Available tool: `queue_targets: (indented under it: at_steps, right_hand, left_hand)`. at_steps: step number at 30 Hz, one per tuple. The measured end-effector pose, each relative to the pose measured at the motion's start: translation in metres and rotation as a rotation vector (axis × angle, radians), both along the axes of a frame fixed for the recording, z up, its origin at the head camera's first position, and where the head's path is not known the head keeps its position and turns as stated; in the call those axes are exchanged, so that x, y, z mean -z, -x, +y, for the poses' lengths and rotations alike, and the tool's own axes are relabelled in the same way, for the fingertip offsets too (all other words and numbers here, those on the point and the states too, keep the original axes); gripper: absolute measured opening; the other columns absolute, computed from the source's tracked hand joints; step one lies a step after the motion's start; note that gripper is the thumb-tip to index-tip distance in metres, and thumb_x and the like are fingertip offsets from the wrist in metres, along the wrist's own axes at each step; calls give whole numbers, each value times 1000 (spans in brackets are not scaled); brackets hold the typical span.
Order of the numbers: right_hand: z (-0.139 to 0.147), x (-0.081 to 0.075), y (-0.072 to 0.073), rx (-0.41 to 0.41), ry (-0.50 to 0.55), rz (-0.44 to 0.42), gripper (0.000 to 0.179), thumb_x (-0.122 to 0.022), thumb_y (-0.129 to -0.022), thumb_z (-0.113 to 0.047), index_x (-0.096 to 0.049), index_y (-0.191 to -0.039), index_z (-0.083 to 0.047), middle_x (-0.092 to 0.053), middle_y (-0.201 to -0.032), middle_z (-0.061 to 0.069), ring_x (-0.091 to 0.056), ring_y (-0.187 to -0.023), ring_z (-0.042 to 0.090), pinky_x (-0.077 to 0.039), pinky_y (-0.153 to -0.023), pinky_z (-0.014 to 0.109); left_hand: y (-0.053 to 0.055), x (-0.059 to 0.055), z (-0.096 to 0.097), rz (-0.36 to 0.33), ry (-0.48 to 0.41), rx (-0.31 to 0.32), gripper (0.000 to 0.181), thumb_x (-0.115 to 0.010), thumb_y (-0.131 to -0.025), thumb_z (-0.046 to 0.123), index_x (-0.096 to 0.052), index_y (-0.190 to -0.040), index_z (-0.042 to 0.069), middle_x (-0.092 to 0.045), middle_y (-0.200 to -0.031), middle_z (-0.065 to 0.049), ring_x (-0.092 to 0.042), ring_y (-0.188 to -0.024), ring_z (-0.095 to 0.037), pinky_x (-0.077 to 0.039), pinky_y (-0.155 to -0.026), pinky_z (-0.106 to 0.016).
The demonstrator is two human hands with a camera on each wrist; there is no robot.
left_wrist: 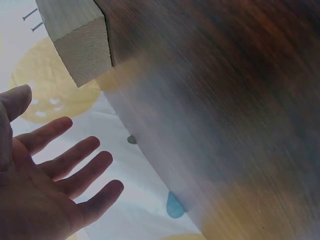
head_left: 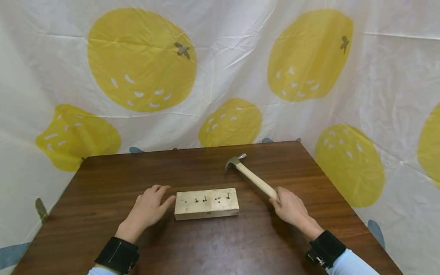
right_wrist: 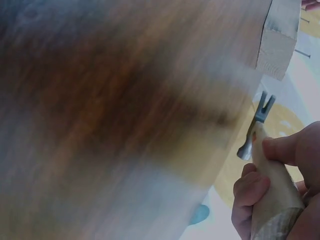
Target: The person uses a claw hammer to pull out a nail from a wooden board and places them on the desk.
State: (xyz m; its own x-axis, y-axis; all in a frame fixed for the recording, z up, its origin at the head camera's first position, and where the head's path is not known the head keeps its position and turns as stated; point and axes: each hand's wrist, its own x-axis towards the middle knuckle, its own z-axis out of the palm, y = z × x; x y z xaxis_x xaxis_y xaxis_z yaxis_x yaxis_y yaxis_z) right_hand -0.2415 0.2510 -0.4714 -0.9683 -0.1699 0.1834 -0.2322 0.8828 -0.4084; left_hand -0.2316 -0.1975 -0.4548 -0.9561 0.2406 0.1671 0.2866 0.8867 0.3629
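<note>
A pale wooden block [head_left: 206, 210] lies on the table in the head view, with several nails [head_left: 228, 195] standing in its top and small holes beside them. My right hand [head_left: 291, 206] grips the light wooden handle of a claw hammer [head_left: 256, 178], right of the block; its metal head points away toward the far side. In the right wrist view the thumb and fingers wrap round the hammer's handle [right_wrist: 275, 195]. My left hand [head_left: 148, 206] is at the block's left end, fingers spread and relaxed, holding nothing. The left wrist view shows its fingers [left_wrist: 80, 167] apart from the block [left_wrist: 82, 47].
The dark brown wooden table [head_left: 213, 248] reflects light on its surface. Behind it and along its right side hangs a white sheet [head_left: 220, 57] printed with yellow fruit. Black bands [head_left: 118, 255] are strapped round both wrists.
</note>
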Motion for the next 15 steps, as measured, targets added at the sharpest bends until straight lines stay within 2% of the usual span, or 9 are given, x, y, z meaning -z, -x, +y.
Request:
queue_targets:
  at_steps: [11, 15]
  right_hand:
    - [-2, -1, 2, -56, 23, 147, 27, -75, -95, -17, -66, -115, -1, -56, -79, 0, -50, -65, 15, -44, -55, 35]
    - [-5, -3, 1, -87, 40, 180, 29, -75, -94, -17, -66, -116, -1, -56, -81, -1, -50, -66, 14, -44, -56, 35]
  left_hand:
    - [1, 1, 2, 62, -28, 9, 49, -55, -107, 37, -58, -141, 1, -55, -137, -27, -53, -124, -47, -41, -93, -69]
    - [3, 1, 4, 107, -49, 18, 46, -57, -107, 34, -59, -139, 1, -57, -135, -25, -55, -122, -45, -42, -92, -68]
